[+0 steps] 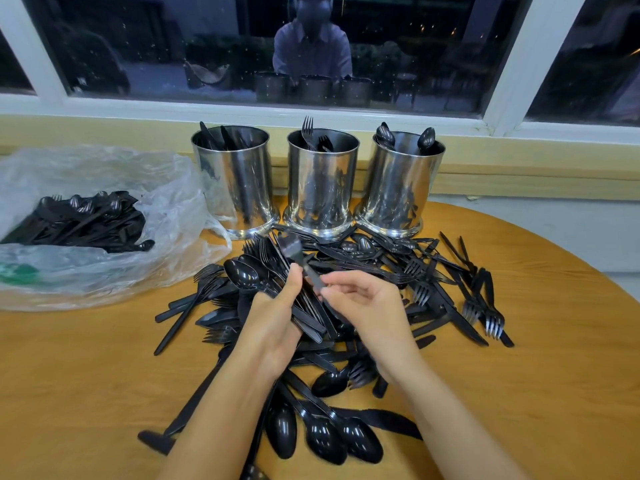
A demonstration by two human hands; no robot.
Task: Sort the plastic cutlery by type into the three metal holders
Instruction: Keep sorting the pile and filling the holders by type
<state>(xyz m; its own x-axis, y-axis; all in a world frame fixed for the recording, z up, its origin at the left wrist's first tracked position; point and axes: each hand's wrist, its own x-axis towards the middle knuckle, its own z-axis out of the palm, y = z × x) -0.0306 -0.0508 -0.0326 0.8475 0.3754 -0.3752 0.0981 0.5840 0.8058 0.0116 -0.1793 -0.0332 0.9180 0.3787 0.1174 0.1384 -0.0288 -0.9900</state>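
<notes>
Though every piece is the same glossy black plastic, the shapes in the pile [433, 289] differ: oval spoon bowls that catch the light, thin four-tined forks and long flat knives, lying crossed and overlapping in the middle of the table [554, 341]. The left hand [273, 327] grips a bundle [263, 268] of forks and spoons above the pile, fingers curled round the handles, heads fanned up and away. Just beside it, the right hand [367, 310] pinches the handle of one piece [292, 245] between thumb and fingertips. The head of that piece is blurred, so its type cannot be told.

Behind the pile three shiny cylinders of polished metal with flared bases stand in a row, close together. The left holder [235, 188] has knives [207, 135] in it, the middle holder [320, 192] has forks [307, 128] with tines up, and the right holder [398, 192] has spoons [426, 138] with bowls up. Their mirror sides reflect the dark heap below.

On the left lies a crumpled clear plastic bag [166, 216], open, with more black cutlery inside. The table is round, of warm, grained wood. Beyond the holders runs a pale yellow ledge [519, 168], and above it a white-framed window [242, 46], dark, which mirrors the three holders and a person.
</notes>
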